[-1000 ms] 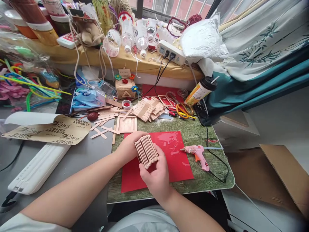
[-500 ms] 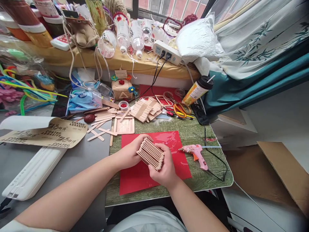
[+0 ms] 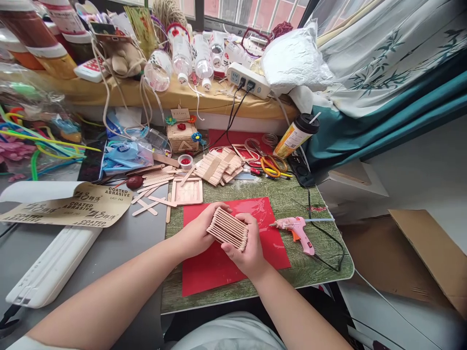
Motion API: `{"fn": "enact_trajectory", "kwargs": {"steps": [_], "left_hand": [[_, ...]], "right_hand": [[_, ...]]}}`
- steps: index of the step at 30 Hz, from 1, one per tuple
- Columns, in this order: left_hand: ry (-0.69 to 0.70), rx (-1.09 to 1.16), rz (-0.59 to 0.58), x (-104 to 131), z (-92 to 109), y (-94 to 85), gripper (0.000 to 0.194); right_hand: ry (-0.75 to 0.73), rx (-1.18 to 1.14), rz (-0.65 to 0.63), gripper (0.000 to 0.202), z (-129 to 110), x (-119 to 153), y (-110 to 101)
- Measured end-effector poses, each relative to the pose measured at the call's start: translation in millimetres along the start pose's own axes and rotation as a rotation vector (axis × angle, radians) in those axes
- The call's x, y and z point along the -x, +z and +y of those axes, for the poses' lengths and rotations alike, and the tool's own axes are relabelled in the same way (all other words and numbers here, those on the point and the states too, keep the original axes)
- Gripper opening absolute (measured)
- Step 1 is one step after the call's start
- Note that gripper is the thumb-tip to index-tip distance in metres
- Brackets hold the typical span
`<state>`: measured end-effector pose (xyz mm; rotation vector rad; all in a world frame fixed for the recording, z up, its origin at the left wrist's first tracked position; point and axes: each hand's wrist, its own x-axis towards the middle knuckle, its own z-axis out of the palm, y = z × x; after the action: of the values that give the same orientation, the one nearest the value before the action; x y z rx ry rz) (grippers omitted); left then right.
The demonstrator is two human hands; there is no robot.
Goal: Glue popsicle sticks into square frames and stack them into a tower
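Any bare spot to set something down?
Grey tabletop between abrasive sheet and left forearm; green tabletop between scissors and glue gun. Crowded: red sheet beneath the left hand, right hand and stick piece; the back, with craft sticks.

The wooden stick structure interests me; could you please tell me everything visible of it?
The wooden stick structure is pale tan and boxy, its thin sticks lined up side by side with a darker lengthwise gap. It tilts over the red sheet, gripped by the left hand at one end and the right hand at the other. Its underside is hidden.
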<state>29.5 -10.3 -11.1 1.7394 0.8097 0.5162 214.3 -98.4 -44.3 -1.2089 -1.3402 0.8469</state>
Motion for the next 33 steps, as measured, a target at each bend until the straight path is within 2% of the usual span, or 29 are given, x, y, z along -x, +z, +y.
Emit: {"fn": "enact_trajectory", "kwargs": {"steps": [4,10,14,20,23,27,33], "left_hand": [[0.022,0.002,-0.049,3,-3,2.3,0.043],[0.026,0.008,-0.049,5,-2,2.1,0.045],[0.026,0.004,-0.122,5,-1,0.6,0.041],[-0.004,-0.062,0.000,4,-3,3.7,0.033],[0.015,-0.052,0.011,5,-3,4.2,0.034],[-0.001,-0.037,0.099,7,-4,5.3,0.028],[0.029,-0.024,0.201,5,-6,-0.1,0.028]], "right_hand": [[0.019,-0.006,0.038,0.078,3,0,-4],[-0.082,0.043,-0.047,0.072,-1,2,-7],[-0.053,0.055,0.007,0.076,2,3,-7],[0.036,0.030,-0.001,0.076,3,3,-7],[-0.004,0.080,0.030,0.078,-2,4,-6],[-0.054,0.075,0.025,0.077,-10,2,-4],[0.023,0.091,-0.106,0.084,-24,-10,-9]]}}
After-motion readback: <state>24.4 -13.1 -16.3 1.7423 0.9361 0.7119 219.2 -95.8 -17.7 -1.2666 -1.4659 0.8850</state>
